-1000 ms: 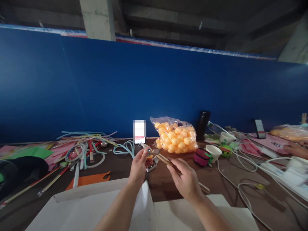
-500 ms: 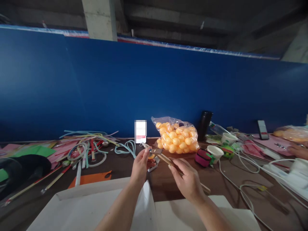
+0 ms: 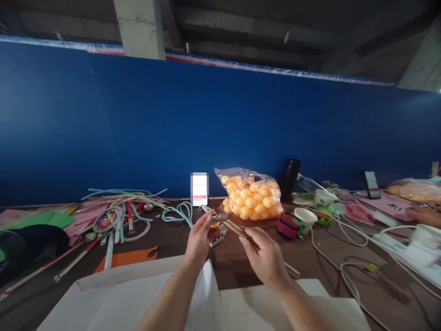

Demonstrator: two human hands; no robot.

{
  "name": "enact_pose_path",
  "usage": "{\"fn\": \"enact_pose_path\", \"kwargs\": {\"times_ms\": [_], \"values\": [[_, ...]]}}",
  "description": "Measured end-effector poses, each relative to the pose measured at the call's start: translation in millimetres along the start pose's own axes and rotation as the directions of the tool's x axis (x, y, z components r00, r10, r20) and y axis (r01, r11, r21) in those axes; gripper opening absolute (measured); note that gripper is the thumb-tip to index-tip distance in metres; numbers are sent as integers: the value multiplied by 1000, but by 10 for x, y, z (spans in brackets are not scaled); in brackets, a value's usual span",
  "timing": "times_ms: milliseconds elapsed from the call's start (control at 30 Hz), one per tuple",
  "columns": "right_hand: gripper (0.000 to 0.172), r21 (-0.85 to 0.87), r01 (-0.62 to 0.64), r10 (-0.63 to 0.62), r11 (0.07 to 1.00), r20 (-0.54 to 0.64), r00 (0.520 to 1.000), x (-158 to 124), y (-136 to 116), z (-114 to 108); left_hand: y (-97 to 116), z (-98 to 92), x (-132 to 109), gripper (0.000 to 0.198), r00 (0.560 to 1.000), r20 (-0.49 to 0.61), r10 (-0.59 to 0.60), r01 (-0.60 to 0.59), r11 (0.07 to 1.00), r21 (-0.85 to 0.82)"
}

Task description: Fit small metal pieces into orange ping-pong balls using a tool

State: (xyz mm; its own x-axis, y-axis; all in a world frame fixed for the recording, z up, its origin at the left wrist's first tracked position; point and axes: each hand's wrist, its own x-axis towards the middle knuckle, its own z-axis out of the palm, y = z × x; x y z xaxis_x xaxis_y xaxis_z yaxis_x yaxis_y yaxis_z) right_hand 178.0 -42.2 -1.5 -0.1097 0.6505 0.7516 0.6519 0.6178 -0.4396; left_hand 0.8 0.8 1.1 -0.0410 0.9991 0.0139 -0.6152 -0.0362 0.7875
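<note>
My left hand (image 3: 200, 234) is closed, thumb and fingers pinching a small shiny metal piece (image 3: 214, 217). Something small and orange (image 3: 215, 225) shows just below that piece, partly behind the fingers. In my right hand (image 3: 265, 255) lies a light wooden stick (image 3: 234, 227), gripped between thumb and fingers, its far end pointing toward the left hand. A flat brownish tip (image 3: 223, 217) sits between the stick and the metal piece; I cannot tell which it belongs to. Below the left fingers, a small white-edged box (image 3: 217, 240) rests on the dark table, partly hidden.
Behind the hands stands a clear bag of orange balls (image 3: 250, 198). To its right are a black bottle (image 3: 291, 179), a magenta pouch (image 3: 288, 225) and a paper cup (image 3: 305, 219). Cables (image 3: 330, 266) cross the right side. Tubes and papers (image 3: 117, 216) clutter the left. White sheets (image 3: 138, 294) lie in front.
The view has shifted very slightly. Both hands keep nearly the same pose, and the metal piece in the left fingers now shows a little more clearly.
</note>
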Motion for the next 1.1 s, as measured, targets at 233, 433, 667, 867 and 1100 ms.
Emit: {"fn": "enact_pose_path", "kwargs": {"times_ms": [233, 433, 667, 867, 1100], "values": [[24, 89, 11, -6, 996, -54, 999, 3, -40, -18, 30, 28, -28, 39, 1000, -22, 20, -20, 1000, -9], [25, 67, 22, -22, 998, -4, 1000, -7, -41, -2, 29, 29, -27, 34, 999, -45, 5, -6, 1000, -8], [25, 41, 36, -37, 999, 10, 999, -12, -32, 5, 31, 43, -33, 34, 998, -57, 10, -11, 1000, -9], [23, -8, 37, -37, 999, 5, 999, -16, -31, 9, 27, 36, -26, 35, 998, -57, 8, -8, 1000, 1], [24, -26, 32, -32, 999, 4, 999, -8, -35, 6, 18, 22, -21, 34, 998, -61, 16, -15, 1000, 13]]}}
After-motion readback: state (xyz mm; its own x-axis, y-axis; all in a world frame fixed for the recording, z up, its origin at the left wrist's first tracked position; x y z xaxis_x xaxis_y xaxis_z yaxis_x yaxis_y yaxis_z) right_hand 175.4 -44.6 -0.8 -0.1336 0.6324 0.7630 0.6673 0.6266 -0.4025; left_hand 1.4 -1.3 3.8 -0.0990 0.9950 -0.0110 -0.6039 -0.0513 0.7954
